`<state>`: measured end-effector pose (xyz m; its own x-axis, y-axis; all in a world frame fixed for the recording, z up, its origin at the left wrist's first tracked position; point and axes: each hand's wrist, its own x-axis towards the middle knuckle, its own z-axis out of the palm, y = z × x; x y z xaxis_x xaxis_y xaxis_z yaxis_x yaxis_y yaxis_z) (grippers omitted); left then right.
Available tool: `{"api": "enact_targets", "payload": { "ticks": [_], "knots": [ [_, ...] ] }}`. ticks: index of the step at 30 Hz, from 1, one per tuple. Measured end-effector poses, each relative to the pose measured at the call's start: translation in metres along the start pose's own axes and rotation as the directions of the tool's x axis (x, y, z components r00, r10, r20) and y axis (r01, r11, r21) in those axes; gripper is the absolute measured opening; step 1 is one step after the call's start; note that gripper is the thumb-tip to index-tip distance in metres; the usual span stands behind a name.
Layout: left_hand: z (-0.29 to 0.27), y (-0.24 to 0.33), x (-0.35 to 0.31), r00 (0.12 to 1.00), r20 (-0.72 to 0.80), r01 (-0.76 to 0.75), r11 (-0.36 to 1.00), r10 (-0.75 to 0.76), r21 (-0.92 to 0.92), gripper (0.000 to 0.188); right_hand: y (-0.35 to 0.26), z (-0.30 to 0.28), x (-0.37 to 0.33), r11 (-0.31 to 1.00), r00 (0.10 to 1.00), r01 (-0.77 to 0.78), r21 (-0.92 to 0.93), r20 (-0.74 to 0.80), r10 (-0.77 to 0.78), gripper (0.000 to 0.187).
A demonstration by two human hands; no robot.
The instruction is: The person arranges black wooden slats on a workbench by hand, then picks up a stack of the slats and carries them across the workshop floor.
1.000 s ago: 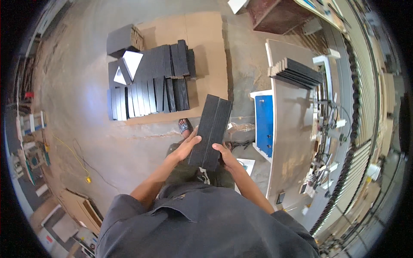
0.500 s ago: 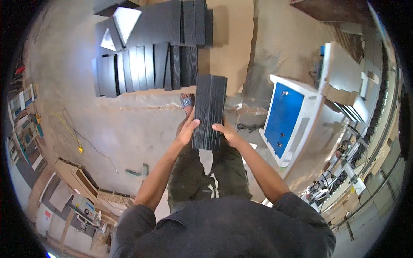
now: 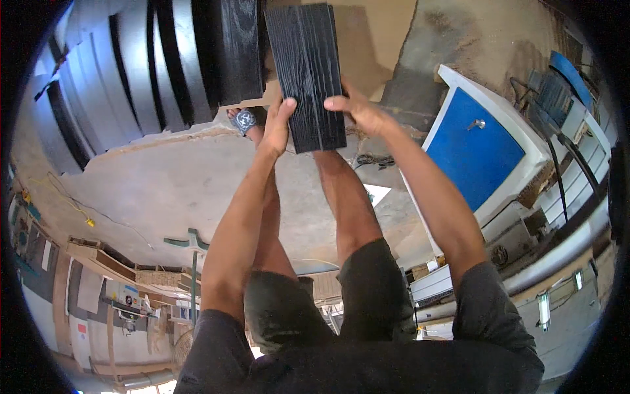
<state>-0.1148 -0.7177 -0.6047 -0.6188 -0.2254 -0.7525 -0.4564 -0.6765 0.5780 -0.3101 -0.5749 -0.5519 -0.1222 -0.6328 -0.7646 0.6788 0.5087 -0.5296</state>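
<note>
Between my hands is a stack of black wood-grained boards (image 3: 305,79), at least two lying side by side or layered. My left hand (image 3: 280,125) grips the left edge near the lower end, thumb on top. My right hand (image 3: 361,108) clasps the right edge at about the same height, its thumb also pressed on the top face. The other fingers of both hands are hidden underneath or behind. To the left lies a row of similar black boards (image 3: 239,52) on brown cardboard (image 3: 367,39), the nearest ones close to the boards I hold.
A white cabinet with a blue door (image 3: 476,148) stands at the right. A green metal stand (image 3: 191,243) is on the concrete floor (image 3: 157,190) at left, near a yellow-ended cord (image 3: 88,222). A dark coiled cable (image 3: 375,160) lies beside my right forearm.
The held boards and both hands have moved farther forward, away from my body. My view has shifted, so the row of boards and the blue-doored cabinet look larger and nearer.
</note>
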Motion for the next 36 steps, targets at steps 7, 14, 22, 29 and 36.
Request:
{"api": "enact_targets", "payload": {
  "ticks": [7, 14, 22, 29, 36],
  "knots": [
    [-0.007, -0.016, 0.083, 0.991, -0.133, -0.016, 0.995, 0.03, 0.103, 0.092, 0.018, -0.05, 0.089, 0.996, 0.997, -0.031, 0.078, 0.071, 0.026, 0.111],
    [-0.001, -0.006, 0.067, 0.944, -0.241, 0.204, 0.972, -0.226, -0.114, 0.089, 0.036, -0.031, 0.1, 0.985, 0.999, -0.022, 0.169, -0.024, 0.027, 0.091],
    [0.03, -0.035, -0.011, 0.886, -0.42, 0.163, 0.98, -0.195, -0.11, 0.104, 0.042, -0.01, 0.118, 0.937, 0.995, -0.098, 0.334, 0.0, 0.104, 0.102],
    [0.035, -0.04, 0.031, 0.965, -0.154, 0.031, 0.68, -0.21, -0.733, 0.079, 0.009, 0.004, 0.13, 0.926, 0.996, -0.07, 0.372, -0.028, 0.087, 0.101],
    [0.022, -0.039, 0.042, 0.976, 0.001, 0.138, 0.608, -0.22, -0.782, 0.09, 0.006, 0.004, 0.135, 0.948, 0.996, -0.061, 0.313, -0.04, 0.078, 0.099]
  ]
}}
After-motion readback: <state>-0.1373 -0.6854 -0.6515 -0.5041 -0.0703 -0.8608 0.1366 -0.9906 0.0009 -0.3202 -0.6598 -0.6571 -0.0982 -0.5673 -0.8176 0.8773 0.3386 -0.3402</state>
